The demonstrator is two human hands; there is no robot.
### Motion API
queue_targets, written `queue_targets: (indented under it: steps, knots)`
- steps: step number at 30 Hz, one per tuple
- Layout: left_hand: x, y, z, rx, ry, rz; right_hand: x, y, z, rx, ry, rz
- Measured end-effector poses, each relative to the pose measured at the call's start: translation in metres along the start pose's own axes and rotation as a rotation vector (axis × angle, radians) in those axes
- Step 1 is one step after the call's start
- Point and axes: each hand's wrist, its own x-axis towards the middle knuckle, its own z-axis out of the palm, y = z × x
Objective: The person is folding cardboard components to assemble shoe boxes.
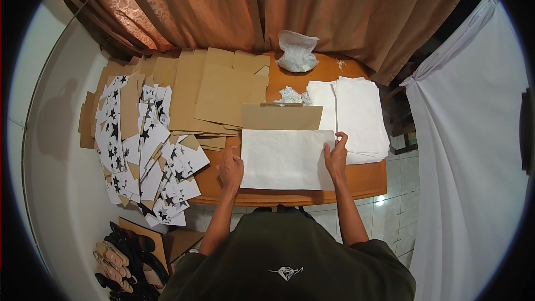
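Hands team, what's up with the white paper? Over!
Left hand at left edge of white sheet, right hand at right edge. Brown cardboard flap just behind. White paper stack close on the right.

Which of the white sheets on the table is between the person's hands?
The sheet at the front, with a brown flap along its far edge; the other sheets lie piled to its right.

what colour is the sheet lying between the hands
White; the sheet shows best in the head view.
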Motion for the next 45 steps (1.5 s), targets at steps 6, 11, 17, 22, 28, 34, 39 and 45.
queue_targets:
  steps: [6, 11, 17, 22, 28, 34, 39, 45]
  knots:
    - [-0.002, 0.000, 0.011, -0.048, -0.048, -0.135, 0.000, 0.005, -0.004, 0.118, 0.064, -0.080]
    - [0.003, -0.003, 0.013, -0.087, -0.011, -0.145, -0.006, 0.002, -0.011, 0.205, 0.108, -0.023]
    - [0.011, 0.018, -0.023, -0.218, 0.199, 0.065, 0.000, -0.005, -0.031, 0.243, 0.213, -0.159]
    - [0.009, 0.038, -0.044, -0.200, 0.210, 0.165, -0.001, -0.022, -0.037, 0.025, 0.425, -0.436]
    - [0.006, 0.025, -0.040, -0.077, 0.197, 0.343, 0.000, -0.019, -0.029, 0.106, 0.353, -0.504]
    - [0.005, 0.015, -0.026, -0.043, 0.006, 0.274, -0.004, -0.013, -0.016, 0.080, 0.179, -0.340]
    - [0.015, 0.004, -0.016, -0.131, -0.074, 0.221, 0.002, 0.005, 0.005, 0.095, 0.107, -0.287]
    - [0.024, -0.005, -0.009, -0.127, -0.143, 0.225, 0.006, 0.009, 0.020, 0.034, 0.066, -0.296]
